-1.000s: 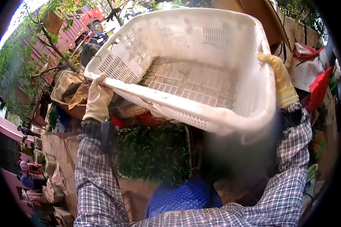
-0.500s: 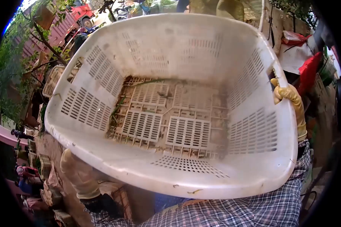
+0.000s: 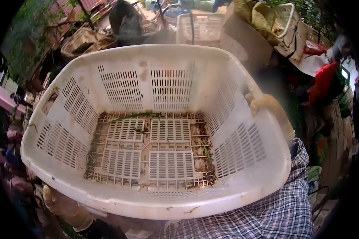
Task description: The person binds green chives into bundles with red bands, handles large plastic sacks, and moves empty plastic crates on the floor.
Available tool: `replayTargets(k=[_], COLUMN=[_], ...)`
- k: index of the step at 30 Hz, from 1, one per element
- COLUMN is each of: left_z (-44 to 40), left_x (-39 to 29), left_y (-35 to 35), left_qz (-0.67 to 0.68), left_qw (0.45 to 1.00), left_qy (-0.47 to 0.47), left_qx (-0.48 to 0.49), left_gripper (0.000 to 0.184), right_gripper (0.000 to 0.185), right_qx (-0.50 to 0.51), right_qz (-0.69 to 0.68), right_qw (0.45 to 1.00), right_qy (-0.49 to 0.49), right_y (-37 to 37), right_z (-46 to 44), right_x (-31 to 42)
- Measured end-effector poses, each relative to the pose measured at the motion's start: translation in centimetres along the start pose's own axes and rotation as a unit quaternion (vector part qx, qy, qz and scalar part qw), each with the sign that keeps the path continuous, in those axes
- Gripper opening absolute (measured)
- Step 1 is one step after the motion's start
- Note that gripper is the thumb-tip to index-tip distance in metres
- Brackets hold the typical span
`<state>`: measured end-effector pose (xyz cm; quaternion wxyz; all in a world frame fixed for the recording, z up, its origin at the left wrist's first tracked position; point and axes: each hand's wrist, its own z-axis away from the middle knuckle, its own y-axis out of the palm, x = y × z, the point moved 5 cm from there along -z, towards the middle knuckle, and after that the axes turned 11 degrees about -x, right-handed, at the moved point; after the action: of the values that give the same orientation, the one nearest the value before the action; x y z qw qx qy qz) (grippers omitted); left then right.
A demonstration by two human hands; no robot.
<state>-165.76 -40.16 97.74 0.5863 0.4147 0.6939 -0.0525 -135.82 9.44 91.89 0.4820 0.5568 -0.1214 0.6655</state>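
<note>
A large white plastic basket (image 3: 155, 211) fills the middle of the view, its slotted walls and gridded floor facing me. Dirt and green plant scraps (image 3: 133, 115) lie inside. My right hand (image 3: 269, 111), in a yellowish glove, is closed on the rim at the right-side handle opening, fingers over the edge. Outside and below the basket's front-left edge is my left hand (image 3: 68, 209), also gloved, its visible fingers extended rather than wrapped over the rim. The basket hides part of this hand, and contact is unclear.
Another white crate (image 3: 201, 28) stands beyond the basket, near a cardboard box (image 3: 245, 44) and yellowish sacks (image 3: 263, 20). A woven basket (image 3: 79, 42) is at the upper left, with branches nearby. Red material (image 3: 323, 83) and wooden boards (image 3: 331, 139) lie at the right.
The basket has come lower and nearer, showing its floor. My left hand has left the rim and dropped below its front-left edge; my right hand has kept its hold while shifting left and lower.
</note>
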Motion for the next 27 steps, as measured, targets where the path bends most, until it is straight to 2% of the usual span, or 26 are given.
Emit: replayTargets(k=[5, 6, 7, 8, 9, 11, 12, 14, 15, 17, 18, 19, 22, 25, 27], left_z=[-3.6, -5.8, -7.1, -8.7, -10.1, -12.9, -13.6, -13.8, -14.2, -12.7, -12.0, -11.4, -8.1, -3.6, -1.9], left_x=[-0.6, -0.7, -1.2, -2.0, -2.2, -3.1, -3.6, -0.2, 0.2, 0.7, 1.1, 1.5, 3.0, 4.4, 6.3], left_y=[-1.6, 3.2, 3.7, 3.0, 3.9, 4.1, 4.3, 1.3, 1.0, 0.5, -0.2, -0.7, -5.4, -8.8, -10.0], left_qz=[0.136, 0.073, 0.068, 0.106, 0.104, 0.074, 0.085, 0.169, 0.134, 0.18, 0.128, 0.073, 0.126, 0.112, 0.133], left_qw=[0.969, 0.981, 0.967, 0.968, 0.963, 0.959, 0.95, 0.929, 0.939, 0.898, 0.885, 0.865, 0.813, 0.735, 0.728], left_qy=[-0.101, -0.076, -0.034, -0.113, -0.15, -0.162, -0.187, -0.233, -0.218, -0.247, -0.229, -0.21, -0.261, -0.326, -0.341], left_qx=[-0.179, -0.162, -0.242, -0.198, -0.2, -0.221, -0.236, -0.233, -0.231, -0.317, -0.384, -0.449, -0.505, -0.584, -0.58], left_gripper=[0.055, 0.047, 0.04, 0.037, 0.034, 0.032, 0.032, 0.031, 0.033, 0.035, 0.04, 0.045, 0.043, 0.046, 0.042], right_gripper=[0.016, 0.015, 0.013, 0.012, 0.01, 0.008, 0.013, 0.028, 0.024, 0.016, 0.023, 0.028, 0.041, 0.046, 0.045], right_qx=[0.066, 0.072, 0.081, 0.089, 0.095, 0.102, 0.114, 0.13, 0.101, 0.064, 0.093, 0.126, 0.106, 0.147, 0.177], right_qz=[-0.001, 0.002, 0.003, 0.005, 0.003, 0.001, 0.011, 0.026, 0.009, -0.005, 0.014, 0.034, 0.137, 0.264, 0.357], right_qw=[0.993, 0.99, 0.987, 0.985, 0.982, 0.977, 0.985, 0.99, 0.987, 0.96, 0.956, 0.964, 0.97, 0.941, 0.915], right_qy=[0.103, 0.122, 0.136, 0.148, 0.161, 0.185, 0.132, 0.042, 0.123, 0.271, 0.278, 0.231, 0.173, 0.152, 0.06], right_y=[2.4, 2.8, 3.2, 3.5, 3.4, 3.8, 4.9, 7.6, 9.1, 14.3, 17.6, 18.9, 24.6, 25.9, 27.2], right_z=[-7.9, -9.5, -10.8, -12.2, -13.5, -16.0, -15.9, -16.4, -17.4, -19.4, -18.8, -20.5, -21.9, -27.5, -27.8], right_x=[0.2, 0.8, 1.1, 1.8, 2.2, 3.6, 5.1, 7.0, 6.8, 7.0, 7.8, 7.9, 6.3, -2.1, -4.8])
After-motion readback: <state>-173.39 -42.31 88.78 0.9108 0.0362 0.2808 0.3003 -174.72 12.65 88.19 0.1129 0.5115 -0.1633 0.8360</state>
